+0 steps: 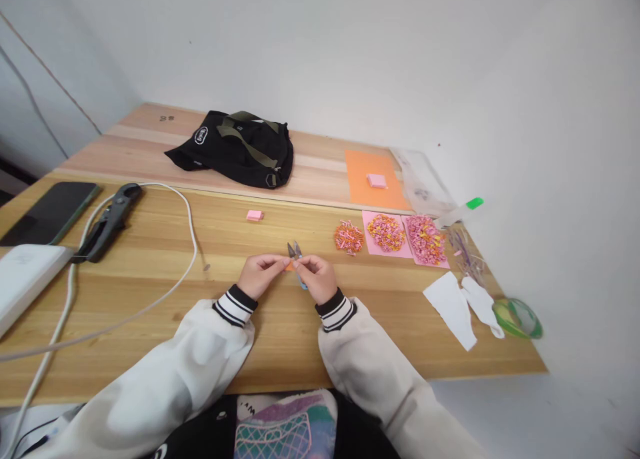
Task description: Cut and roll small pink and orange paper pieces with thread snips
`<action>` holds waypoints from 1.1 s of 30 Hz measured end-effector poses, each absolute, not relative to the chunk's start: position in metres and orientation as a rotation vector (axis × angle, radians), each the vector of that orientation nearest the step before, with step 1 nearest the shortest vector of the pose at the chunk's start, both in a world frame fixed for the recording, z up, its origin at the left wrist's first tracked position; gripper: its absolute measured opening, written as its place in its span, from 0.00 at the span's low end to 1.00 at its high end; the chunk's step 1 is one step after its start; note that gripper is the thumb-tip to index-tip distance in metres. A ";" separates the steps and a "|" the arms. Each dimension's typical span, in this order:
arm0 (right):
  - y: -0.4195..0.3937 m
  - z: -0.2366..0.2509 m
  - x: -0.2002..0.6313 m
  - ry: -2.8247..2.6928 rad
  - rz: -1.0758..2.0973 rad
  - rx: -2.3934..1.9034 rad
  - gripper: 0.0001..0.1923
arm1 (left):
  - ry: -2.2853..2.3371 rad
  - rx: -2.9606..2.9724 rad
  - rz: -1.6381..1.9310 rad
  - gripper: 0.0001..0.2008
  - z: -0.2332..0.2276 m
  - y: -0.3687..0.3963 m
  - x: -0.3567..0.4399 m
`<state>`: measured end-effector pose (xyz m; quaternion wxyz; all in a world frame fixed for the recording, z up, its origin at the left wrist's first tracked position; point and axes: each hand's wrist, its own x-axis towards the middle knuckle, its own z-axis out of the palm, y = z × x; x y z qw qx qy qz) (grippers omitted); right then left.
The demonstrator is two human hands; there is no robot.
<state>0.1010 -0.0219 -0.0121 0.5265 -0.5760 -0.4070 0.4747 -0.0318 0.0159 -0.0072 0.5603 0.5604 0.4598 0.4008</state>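
Both hands meet over the middle of the wooden table. My left hand (259, 275) pinches one side of a small orange paper piece (289, 264) between thumb and finger. On its other side, my right hand (317, 278) grips the same piece in a pinch. Small snips (295, 249) lie just beyond and partly under my right hand, blades pointing away and a bluish handle showing below. A pink paper stack (255, 216) lies farther back to the left. To the right is a loose pile of tiny pink and orange paper bits (349, 237).
Two more heaps, a middle one (386, 234) and a right one (425, 239), lie on pink sheets. Behind are an orange sheet (357, 172) and a black bag (245, 149). White scraps (453, 306) and green tape (517, 318) sit right; black pliers (113, 222), a phone (50, 212) and cable (193, 246) left.
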 end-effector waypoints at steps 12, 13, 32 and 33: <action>-0.022 -0.014 0.102 -0.994 1.124 -1.350 0.11 | 1.058 1.287 0.965 0.09 -0.007 0.015 -0.031; -0.022 -0.015 0.102 -0.999 1.115 -1.353 0.10 | 1.068 1.286 0.973 0.09 -0.007 0.015 -0.031; -0.021 -0.023 0.102 -1.174 1.005 -1.323 0.09 | 1.059 1.215 1.001 0.12 -0.009 0.016 -0.030; -0.021 -0.023 0.103 -1.148 1.026 -1.323 0.10 | 1.049 1.209 0.984 0.13 -0.008 0.016 -0.030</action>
